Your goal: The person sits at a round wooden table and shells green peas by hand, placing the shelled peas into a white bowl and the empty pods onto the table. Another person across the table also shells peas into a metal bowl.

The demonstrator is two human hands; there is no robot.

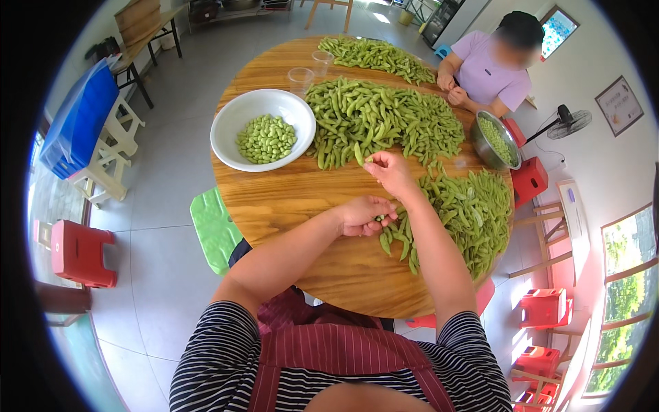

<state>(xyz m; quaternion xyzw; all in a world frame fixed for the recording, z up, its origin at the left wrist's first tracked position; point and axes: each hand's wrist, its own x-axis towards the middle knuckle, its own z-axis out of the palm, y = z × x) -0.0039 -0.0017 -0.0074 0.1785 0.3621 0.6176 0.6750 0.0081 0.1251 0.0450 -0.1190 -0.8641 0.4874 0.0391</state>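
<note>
green bean pods (384, 120), white bowl (233, 134), brown wooden table (288, 199), red stool (80, 253), black-and-white striped sleeve (213, 350)

A framed white sign (619, 104) hangs on the right wall.

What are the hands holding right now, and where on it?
Right hand pinches a green pod by its near end. Left hand is curled around something small; what and where cannot be told.

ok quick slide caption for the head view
Right hand lifts a green pod off the pile; left hand rests closed beside a white bowl of shelled beans.
</note>
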